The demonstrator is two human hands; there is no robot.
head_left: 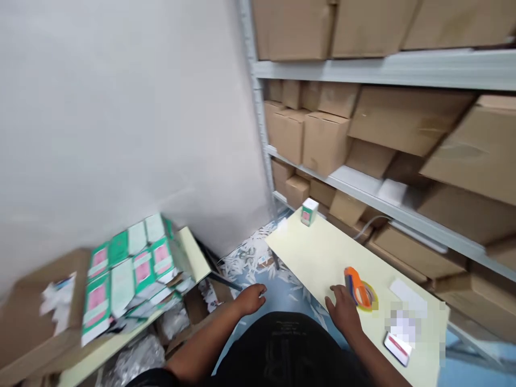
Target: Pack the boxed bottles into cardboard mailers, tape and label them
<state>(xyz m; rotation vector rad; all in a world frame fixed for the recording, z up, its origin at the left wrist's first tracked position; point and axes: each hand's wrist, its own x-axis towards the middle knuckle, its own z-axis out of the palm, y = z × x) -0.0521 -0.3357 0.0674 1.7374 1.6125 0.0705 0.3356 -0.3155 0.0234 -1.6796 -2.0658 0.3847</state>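
My left hand point(251, 299) hangs above the floor between two tables, its fingers loosely bent and apart, with nothing seen in it. My right hand point(344, 310) is over the near edge of the cream table point(318, 252), fingers apart and holding nothing. Just beyond it lies an orange tape dispenser point(358, 287) with a yellow roll of tape point(373, 296) beside it. A small green, white and pink box point(309, 212) stands at the table's far end. To the left, several flat green, white and pink cartons point(122, 285) lie in rows on another table.
An open cardboard box point(32, 317) stands at the far left. Paper scraps point(253, 250) litter the blue floor. Metal shelving point(363, 70) full of cardboard boxes rises behind the cream table. A phone point(397, 349) lies at that table's near right. Clear plastic point(139, 360) is under the left table.
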